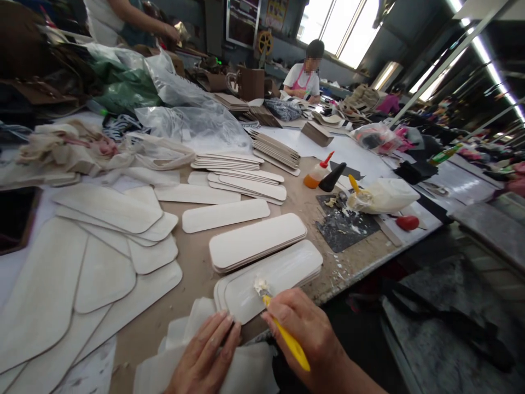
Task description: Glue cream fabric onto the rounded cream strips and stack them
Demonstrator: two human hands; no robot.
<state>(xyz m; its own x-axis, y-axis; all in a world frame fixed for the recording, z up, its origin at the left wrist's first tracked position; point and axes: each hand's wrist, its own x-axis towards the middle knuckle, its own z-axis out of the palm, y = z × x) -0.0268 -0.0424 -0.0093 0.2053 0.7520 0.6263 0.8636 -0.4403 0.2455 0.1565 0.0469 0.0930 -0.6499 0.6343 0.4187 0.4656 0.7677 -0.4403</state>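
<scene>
My right hand (305, 325) is closed around the yellow handle of a glue brush (293, 346). The bristles, clotted with white paste, rest on the top panel (283, 273) of a small stack of white, round-cornered strips. A wet sheen shows on that panel. My left hand (207, 353) lies with fingers stretched out over thin whitish sheets (246, 372), its fingertips at the panel's near left corner. Just beyond lies a second neat stack of white strips (258, 241), with a single strip (225, 215) behind it.
Larger white panels (139, 251) fan out at left, near a dark phone-like object (16, 219). At right are a glue-smeared dark sheet (344, 224), a white plastic container (388, 196), an orange-filled bottle (315, 174) and a red object (407, 222). A co-worker (303, 79) sits across the table.
</scene>
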